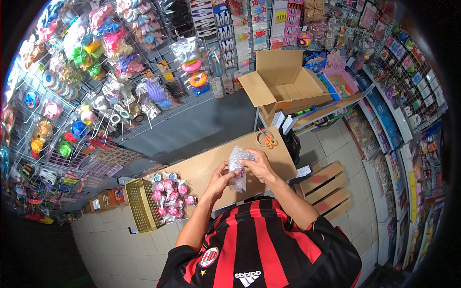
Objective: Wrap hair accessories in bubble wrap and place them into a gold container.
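Observation:
Both hands hold a sheet of clear bubble wrap (236, 158) above the wooden table (201, 162). My left hand (220, 180) grips its left edge, while my right hand (260, 167) pinches it from the right. A bit of pink shows through the lower part of the wrap; what it is I cannot tell. To the left on the tabletop lies a cluster of pink flower-shaped items (173, 196) in clear plastic, with a few blue ones among them. Orange-handled scissors (268, 139) rest near the far right corner, beside a roll of tape (260, 136).
A yellow perforated basket (138, 207) stands at the table's left end. An open cardboard box (288, 82) sits on a shelf at the back right. Hair accessories (158, 91) hang from the wall grid ahead. A slatted wooden stool (324, 187) stands to the right.

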A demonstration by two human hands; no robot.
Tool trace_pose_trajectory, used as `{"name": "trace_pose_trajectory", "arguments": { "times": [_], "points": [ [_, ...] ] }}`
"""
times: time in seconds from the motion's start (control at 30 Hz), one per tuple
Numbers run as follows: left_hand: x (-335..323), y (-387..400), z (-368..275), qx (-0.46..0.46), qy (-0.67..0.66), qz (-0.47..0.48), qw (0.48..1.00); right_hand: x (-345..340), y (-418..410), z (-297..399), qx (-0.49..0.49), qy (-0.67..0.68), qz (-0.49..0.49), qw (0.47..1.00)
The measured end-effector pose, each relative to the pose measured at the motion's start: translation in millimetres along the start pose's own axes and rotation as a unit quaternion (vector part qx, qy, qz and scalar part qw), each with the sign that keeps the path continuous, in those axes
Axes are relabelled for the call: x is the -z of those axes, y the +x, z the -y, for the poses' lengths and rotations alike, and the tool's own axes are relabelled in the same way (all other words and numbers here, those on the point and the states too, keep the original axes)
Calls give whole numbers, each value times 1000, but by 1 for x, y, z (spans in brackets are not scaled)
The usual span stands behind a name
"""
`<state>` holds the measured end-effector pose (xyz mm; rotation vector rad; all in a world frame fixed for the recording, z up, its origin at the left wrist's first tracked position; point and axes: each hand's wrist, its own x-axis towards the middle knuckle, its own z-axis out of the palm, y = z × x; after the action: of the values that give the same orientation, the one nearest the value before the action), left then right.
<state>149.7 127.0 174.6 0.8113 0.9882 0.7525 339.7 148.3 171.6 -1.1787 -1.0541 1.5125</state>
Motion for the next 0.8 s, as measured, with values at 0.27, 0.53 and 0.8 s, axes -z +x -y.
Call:
{"name": "trace_pose_trajectory", "arguments": {
  "times": [0.27, 0.53, 0.8],
  "points": [
    [3, 5, -7, 30, 17, -30, 999, -6, -7, -3, 66, -52, -11, 996],
    [-1, 4, -10, 27, 37, -33, 998, -5, -13, -3, 44, -39, 7, 998],
    [-2, 6, -11, 51, 7, -23, 998, -3, -13, -5, 143, -69, 42, 986]
  ]
}}
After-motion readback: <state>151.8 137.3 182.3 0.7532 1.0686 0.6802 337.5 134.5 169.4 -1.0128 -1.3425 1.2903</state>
